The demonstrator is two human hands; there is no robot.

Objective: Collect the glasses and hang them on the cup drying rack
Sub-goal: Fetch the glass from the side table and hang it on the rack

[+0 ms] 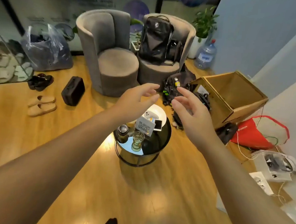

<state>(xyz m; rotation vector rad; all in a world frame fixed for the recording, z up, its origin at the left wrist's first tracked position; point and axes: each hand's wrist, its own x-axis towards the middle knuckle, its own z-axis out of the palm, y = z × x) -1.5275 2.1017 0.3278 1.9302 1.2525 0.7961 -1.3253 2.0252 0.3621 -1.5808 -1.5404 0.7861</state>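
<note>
A clear drinking glass (138,140) with a greenish tint stands upright on a small round black side table (164,140), near its front edge. Both my arms reach forward above the table. My left hand (137,97) hovers high over the table's far side, fingers relaxed and spread, holding nothing. My right hand (191,107) is level with it to the right, fingers loosely extended and likewise empty. Neither hand touches the glass. No cup drying rack is in view.
On the table also sit a dark lidded cup (122,130), a QR-code card (145,126), a phone (158,125) and a white plate (159,111). Two grey armchairs (111,54), an open cardboard box (235,95), bags, shoes (42,105) and cables lie on the wooden floor.
</note>
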